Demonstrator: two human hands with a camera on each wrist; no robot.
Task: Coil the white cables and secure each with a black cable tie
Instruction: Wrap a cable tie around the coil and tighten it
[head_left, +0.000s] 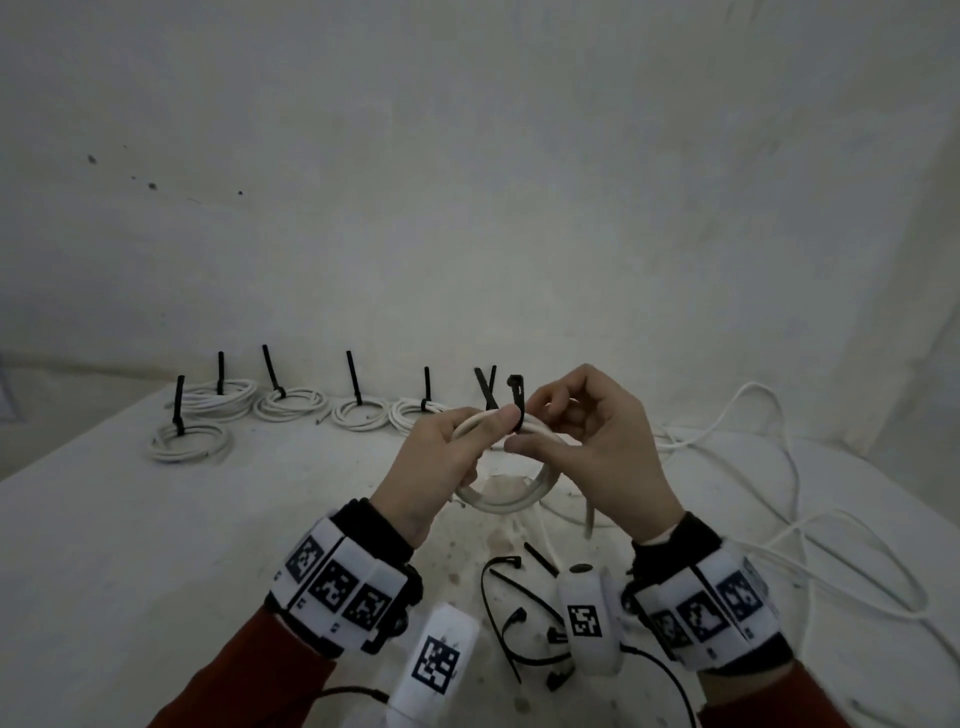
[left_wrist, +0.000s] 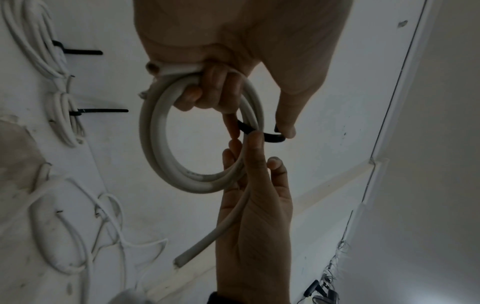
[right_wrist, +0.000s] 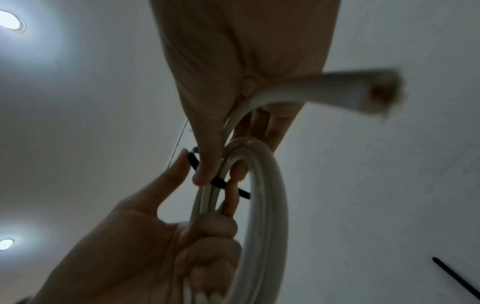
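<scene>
I hold a small coil of white cable (head_left: 511, 501) above the table, between both hands. My left hand (head_left: 493, 423) grips the coil's upper left, fingers curled through the loop (left_wrist: 155, 144). A black cable tie (head_left: 517, 397) crosses the coil's top with its head standing upright. My right hand (head_left: 530, 426) pinches the tie (right_wrist: 219, 182) against the coil (right_wrist: 272, 205) with thumb and finger. The cable's cut end (right_wrist: 358, 92) runs across the right palm and sticks out loose (left_wrist: 197, 246). The tie's tail (left_wrist: 272, 138) curves round the strands.
Several tied coils (head_left: 291, 402) with black tie tails standing up line the back left of the white table (head_left: 156, 545). Loose black ties (head_left: 509, 597) lie near the front, between my wrists. Uncoiled white cables (head_left: 779, 519) sprawl on the right. A wall stands close behind.
</scene>
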